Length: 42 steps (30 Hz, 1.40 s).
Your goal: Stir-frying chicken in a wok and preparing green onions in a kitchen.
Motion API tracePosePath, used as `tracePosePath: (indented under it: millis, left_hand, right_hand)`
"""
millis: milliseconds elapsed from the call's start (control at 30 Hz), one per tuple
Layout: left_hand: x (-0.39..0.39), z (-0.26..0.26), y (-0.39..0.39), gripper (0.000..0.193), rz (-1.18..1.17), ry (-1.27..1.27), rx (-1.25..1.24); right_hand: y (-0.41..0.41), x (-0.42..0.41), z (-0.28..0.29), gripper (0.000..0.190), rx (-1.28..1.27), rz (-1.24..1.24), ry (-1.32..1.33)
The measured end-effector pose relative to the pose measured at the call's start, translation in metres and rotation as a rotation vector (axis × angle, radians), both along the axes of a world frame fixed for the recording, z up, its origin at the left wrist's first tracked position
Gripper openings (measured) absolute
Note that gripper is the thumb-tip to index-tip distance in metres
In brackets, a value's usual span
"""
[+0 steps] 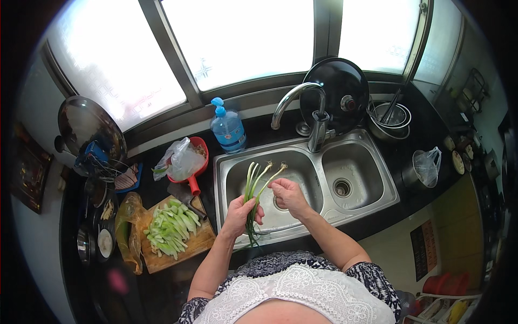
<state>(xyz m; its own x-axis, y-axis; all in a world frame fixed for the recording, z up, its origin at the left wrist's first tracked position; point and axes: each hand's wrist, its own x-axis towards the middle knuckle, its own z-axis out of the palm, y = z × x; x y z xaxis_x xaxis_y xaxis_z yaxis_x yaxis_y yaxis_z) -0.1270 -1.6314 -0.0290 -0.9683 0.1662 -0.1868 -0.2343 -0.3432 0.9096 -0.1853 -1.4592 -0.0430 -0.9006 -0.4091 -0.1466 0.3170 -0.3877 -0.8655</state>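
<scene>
Over the left basin of a steel double sink, my left hand grips a small bunch of green onions. Their white ends point up and away from me, and the green leaves hang below the fist. Roots show on some of the stalks. My right hand is beside the bunch, with thumb and fingertips pinched together near one rooted stalk; whether something thin is between them cannot be told. To the left, sliced pale-green vegetable pieces lie heaped on a wooden cutting board, with a cleaver at its far edge.
A chrome faucet rises behind the sink. Farther back are a blue pump bottle and a black lid. A red strainer with a plastic bag stands left, metal bowls right. Another bag lies beside the board.
</scene>
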Motion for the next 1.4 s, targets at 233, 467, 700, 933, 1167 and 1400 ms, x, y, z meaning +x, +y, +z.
tracePosePath:
  millis: [233, 467, 700, 933, 1167, 1400]
  left_hand:
    - [0.003, 0.0, 0.003, 0.016, -0.024, -0.031, -0.025]
    - [0.005, 0.007, 0.004, 0.014, 0.082, -0.04, -0.152]
    - [0.003, 0.013, -0.006, 0.014, 0.186, -0.025, -0.307]
    - [-0.002, 0.012, -0.005, 0.014, 0.105, 0.135, -0.534]
    - [-0.004, 0.011, -0.005, 0.017, 0.089, 0.27, -0.711]
    - [-0.003, 0.013, -0.004, 0.017, 0.101, 0.225, -0.7]
  right_hand:
    - [-0.003, 0.001, 0.002, 0.014, -0.079, 0.139, -0.066]
    - [-0.003, -0.012, -0.021, 0.021, 0.4, -0.068, 0.244]
    - [0.013, 0.0, 0.019, 0.019, 0.632, -0.155, 0.609]
    - [0.013, -0.014, 0.017, 0.018, 0.633, 0.332, 0.599]
    - [0.015, -0.023, 0.007, 0.018, 0.804, 0.352, 0.7]
    - [0.023, -0.029, 0.004, 0.019, 0.898, 0.399, 0.692]
